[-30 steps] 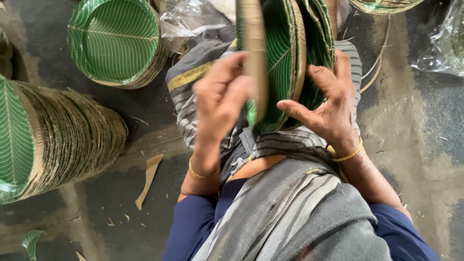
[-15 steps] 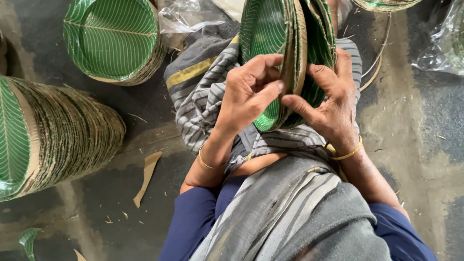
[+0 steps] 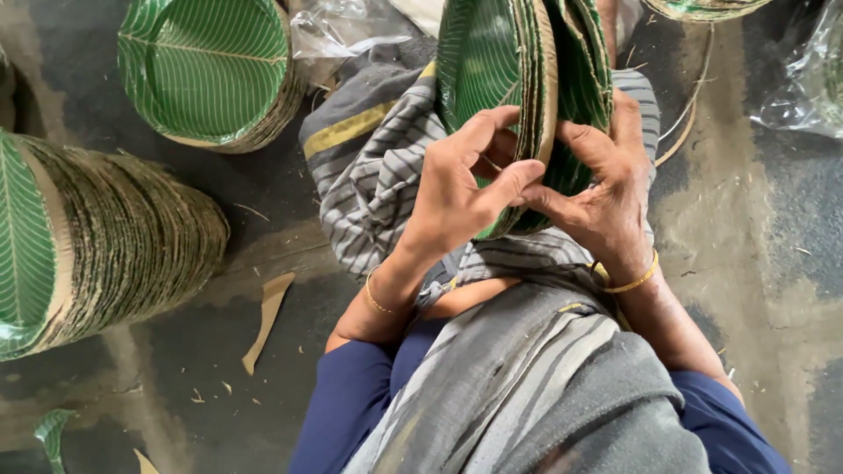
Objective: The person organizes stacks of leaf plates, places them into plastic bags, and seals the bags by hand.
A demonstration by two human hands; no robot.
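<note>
A floor-level plate-making workshop: stacks of green leaf-print paper plates lie on bare concrete floor among cardboard offcuts.

Two hands; about four stacks of green plates; two bangles; one cardboard scrap.

Soft, even daylight lay over my lap; nothing was harsh or dim. My fingers threw only faint shadows onto the green leaf-pattern plates I held, whose glossy faces caught pale sheen. The clear plastic bag at the right edge glared white in patches. The concrete floor showed weak, blurry shadows beside the lying plate stack. Focus was sharp at my hands; the grey shawl nearest the camera was soft, and the corners stretched slightly.
</note>
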